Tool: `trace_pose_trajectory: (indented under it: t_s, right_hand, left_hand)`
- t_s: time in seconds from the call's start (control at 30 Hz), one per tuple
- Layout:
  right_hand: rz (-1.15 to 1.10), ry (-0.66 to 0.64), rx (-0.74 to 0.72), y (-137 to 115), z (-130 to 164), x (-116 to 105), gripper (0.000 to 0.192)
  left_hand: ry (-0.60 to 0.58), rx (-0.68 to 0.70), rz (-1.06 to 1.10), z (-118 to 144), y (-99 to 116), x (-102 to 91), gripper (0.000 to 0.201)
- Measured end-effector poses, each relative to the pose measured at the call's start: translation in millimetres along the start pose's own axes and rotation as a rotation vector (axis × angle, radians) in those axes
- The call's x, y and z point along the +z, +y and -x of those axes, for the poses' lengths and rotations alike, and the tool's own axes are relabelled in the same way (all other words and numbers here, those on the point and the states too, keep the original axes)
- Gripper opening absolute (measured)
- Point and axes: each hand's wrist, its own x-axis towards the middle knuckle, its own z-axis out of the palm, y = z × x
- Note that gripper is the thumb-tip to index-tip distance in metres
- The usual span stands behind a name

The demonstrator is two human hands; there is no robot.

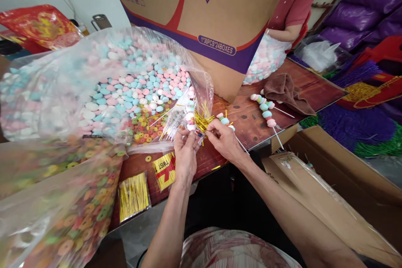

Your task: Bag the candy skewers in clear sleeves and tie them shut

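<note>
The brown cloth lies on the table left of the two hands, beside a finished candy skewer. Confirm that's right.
Not quite. In the head view the brown cloth lies right of the two hands, beside a finished candy skewer on the table.

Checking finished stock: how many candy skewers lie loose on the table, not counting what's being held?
2: one candy skewer beside the brown cloth, another partly hidden behind the right hand. More may be hidden.
</note>
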Motion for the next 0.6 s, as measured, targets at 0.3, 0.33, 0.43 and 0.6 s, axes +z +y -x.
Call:
trace_pose_trajectory:
  t_s: [0.3,0.33,0.43,0.6]
  right_hand:
    - [0.357,-0.1,-0.101,-2.1,-4.9,0.5,0.022]
    - [0.388,-0.118,-0.091,-2.6,-5.5,0.2,0.023]
    - [0.516,-0.163,-0.022,-3.4,-8.0,-1.8,0.026]
    - [0.552,-0.079,0.171,-9.0,-7.4,-9.1,0.024]
  left_hand:
    - [-0.07,0.098,-0.149,-8.5,-6.1,1.5,0.032]
    - [-0.072,0.107,-0.137,-9.4,-7.6,2.6,0.032]
    - [-0.038,0.152,-0.117,-12.1,-8.5,3.7,0.033]
    - [0.029,0.265,-0.202,-12.3,-0.2,-2.8,0.032]
